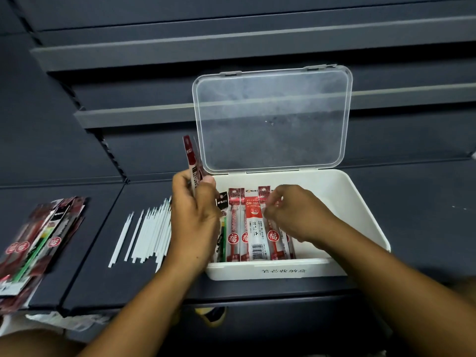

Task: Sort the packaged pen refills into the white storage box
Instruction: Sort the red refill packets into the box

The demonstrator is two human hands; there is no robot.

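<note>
The white storage box (360,210) sits on the dark shelf with its clear lid (273,119) standing open behind it. Several red packaged refills (253,228) lie side by side in its left half. My left hand (193,220) is at the box's left edge and grips a few red refill packets (192,158) that stick upright above it. My right hand (298,215) is inside the box, fingers curled and pinching the top of a red packet (273,235) lying there.
A pile of more packaged refills (38,240) lies at the far left of the shelf. A row of loose white refill sticks (149,233) lies between that pile and the box. Dark shelving rises behind.
</note>
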